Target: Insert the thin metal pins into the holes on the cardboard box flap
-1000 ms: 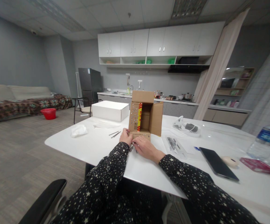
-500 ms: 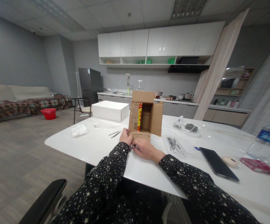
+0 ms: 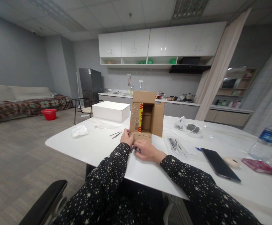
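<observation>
A brown cardboard box [image 3: 146,117] stands open towards me, its flaps spread. Small shiny studs dot its left flap and its lower flap [image 3: 141,136], and a yellow and red tape strip [image 3: 141,117] runs down beside the opening. My left hand [image 3: 126,137] is closed at the left edge of the lower flap, fingertips on the cardboard. In front of that flap, my right hand [image 3: 147,150] is curled around a thin dark metal tool [image 3: 132,149], mostly hidden by the fingers; its kind cannot be made out.
Thin metal tools [image 3: 116,135] lie left of my hands, near crumpled white tissue [image 3: 79,131] and a white box [image 3: 111,111]. To the right are clear plastic packets [image 3: 176,147], a white corded device [image 3: 192,129], a phone [image 3: 219,164], a pink box [image 3: 259,166] and a water bottle [image 3: 268,142].
The fingers of my right hand have shifted very slightly around the thin tool. My left hand and the box stay in place.
</observation>
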